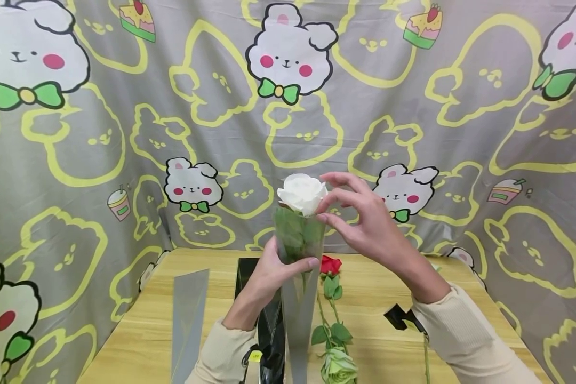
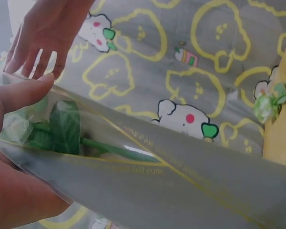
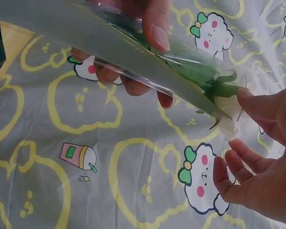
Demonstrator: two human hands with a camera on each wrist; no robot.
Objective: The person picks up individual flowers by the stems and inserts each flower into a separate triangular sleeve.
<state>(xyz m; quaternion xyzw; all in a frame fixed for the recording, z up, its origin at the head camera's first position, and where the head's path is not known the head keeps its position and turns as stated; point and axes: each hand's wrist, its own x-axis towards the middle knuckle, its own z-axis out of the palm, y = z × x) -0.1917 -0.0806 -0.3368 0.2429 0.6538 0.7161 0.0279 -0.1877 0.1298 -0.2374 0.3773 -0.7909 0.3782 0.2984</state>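
Observation:
A white rose [image 1: 302, 193] with green leaves stands upright in a grey flower sleeve [image 1: 300, 309] with a clear upper front. My left hand [image 1: 273, 272] grips the sleeve below the bloom, thumb across the front and fingers behind. At the sleeve's top rim, beside the bloom, my right hand [image 1: 365, 218] pinches the edge between thumb and index finger. Its other fingers stay spread, as the right wrist view shows. Through the clear film in the left wrist view, a leaf [image 2: 65, 126] and the stem are visible. The bloom is partly hidden by the right hand there.
On the wooden table [image 1: 134, 320], a grey sleeve [image 1: 189, 314] lies at left and a black one [image 1: 271, 341] lies behind the left forearm. A red rose [image 1: 330, 265] and a pale green rose [image 1: 338, 367] lie right of centre. A patterned curtain [image 1: 307, 128] surrounds the table.

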